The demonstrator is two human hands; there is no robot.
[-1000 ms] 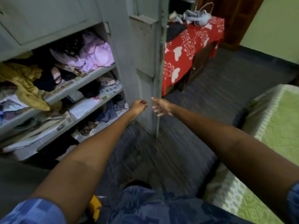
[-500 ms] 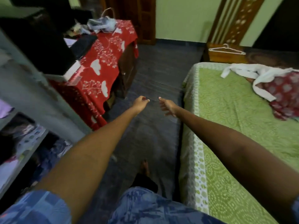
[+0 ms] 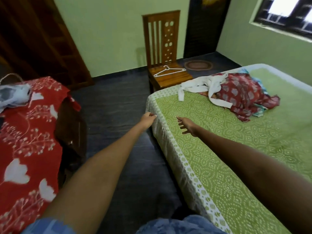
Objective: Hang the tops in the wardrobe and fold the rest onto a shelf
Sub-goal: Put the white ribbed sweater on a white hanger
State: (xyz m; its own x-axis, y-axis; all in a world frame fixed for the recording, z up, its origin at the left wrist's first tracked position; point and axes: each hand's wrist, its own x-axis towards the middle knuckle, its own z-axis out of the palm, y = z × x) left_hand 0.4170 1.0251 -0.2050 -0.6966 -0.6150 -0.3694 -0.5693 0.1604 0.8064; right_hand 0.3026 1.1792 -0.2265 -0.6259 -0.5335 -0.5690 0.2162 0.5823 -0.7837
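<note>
Our view has swung off the wardrobe shelves and onto the bed, and the pile of clothes [image 3: 236,97] now lies well ahead of us at the bed's [image 3: 219,149] far end, a white garment [image 3: 200,86] draped over a red printed one. To hang a top well, we should take the white hanger [image 3: 168,71] from the chair [image 3: 170,76] just beyond. Our left hand [image 3: 148,119] is loosely curled and holds nothing; our right hand [image 3: 186,124] reaches with fingers spread, empty. The red-clothed surface [image 3: 28,141] stands to our left.
</note>
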